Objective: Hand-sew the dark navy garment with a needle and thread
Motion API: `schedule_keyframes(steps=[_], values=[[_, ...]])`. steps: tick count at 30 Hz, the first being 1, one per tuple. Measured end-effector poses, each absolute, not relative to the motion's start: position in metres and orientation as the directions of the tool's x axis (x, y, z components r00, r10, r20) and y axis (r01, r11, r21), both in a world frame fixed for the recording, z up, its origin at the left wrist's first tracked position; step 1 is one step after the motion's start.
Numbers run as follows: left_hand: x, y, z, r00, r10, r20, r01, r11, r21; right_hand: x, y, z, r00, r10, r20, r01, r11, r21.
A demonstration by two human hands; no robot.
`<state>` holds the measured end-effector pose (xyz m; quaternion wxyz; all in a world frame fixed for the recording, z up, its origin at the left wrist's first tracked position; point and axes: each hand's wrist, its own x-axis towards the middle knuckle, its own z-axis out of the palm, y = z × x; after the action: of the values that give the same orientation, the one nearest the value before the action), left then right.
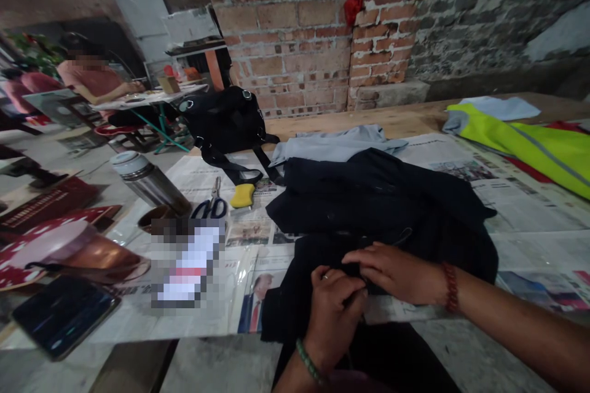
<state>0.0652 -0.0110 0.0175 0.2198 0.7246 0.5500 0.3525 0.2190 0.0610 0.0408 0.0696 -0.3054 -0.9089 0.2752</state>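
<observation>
No wording is legible. Newspaper sheets (216, 320) spread over the desk (302, 127) carry headlines and columns too blurred to read; pale lettering on a dark red box (50, 199) is unreadable; a lit screen (188, 267) is pixelated.

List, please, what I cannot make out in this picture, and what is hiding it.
All in the head view:
Whether the left hand and right hand pinch anything besides the black cloth: the hands cover it.
What the bright object shows: pixelation hides it.
Rest of the yellow-green garment: cut off by the right edge.
Small print on the newspaper: too small and blurred.
</observation>
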Motion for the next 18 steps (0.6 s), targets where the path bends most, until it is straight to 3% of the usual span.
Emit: schedule_keyframes(steps=[4, 10, 14, 18], values=[[0.065, -0.011, 0.014, 0.126, 0.954, 0.273, 0.636, -0.289, 0.715, 0.226, 0.058, 0.035, -0.823, 0.567, 0.023, 0.479, 0.717, -0.507], [0.066, -0.011, 0.015, 0.099, 0.961, 0.258, 0.637, -0.261, 0.726, 0.25, 0.049, 0.037, -0.709, 0.599, 0.373, 0.44, 0.788, -0.431], [0.066, -0.01, 0.018, 0.094, 0.965, 0.246, 0.639, -0.248, 0.728, 0.254, 0.029, 0.025, -0.731, 0.542, 0.416, 0.421, 0.837, -0.351], [0.067, -0.011, 0.019, 0.1, 0.965, 0.241, 0.655, -0.246, 0.715, 0.242, 0.017, 0.009, -0.679, 0.573, 0.459, 0.454, 0.819, -0.351]])
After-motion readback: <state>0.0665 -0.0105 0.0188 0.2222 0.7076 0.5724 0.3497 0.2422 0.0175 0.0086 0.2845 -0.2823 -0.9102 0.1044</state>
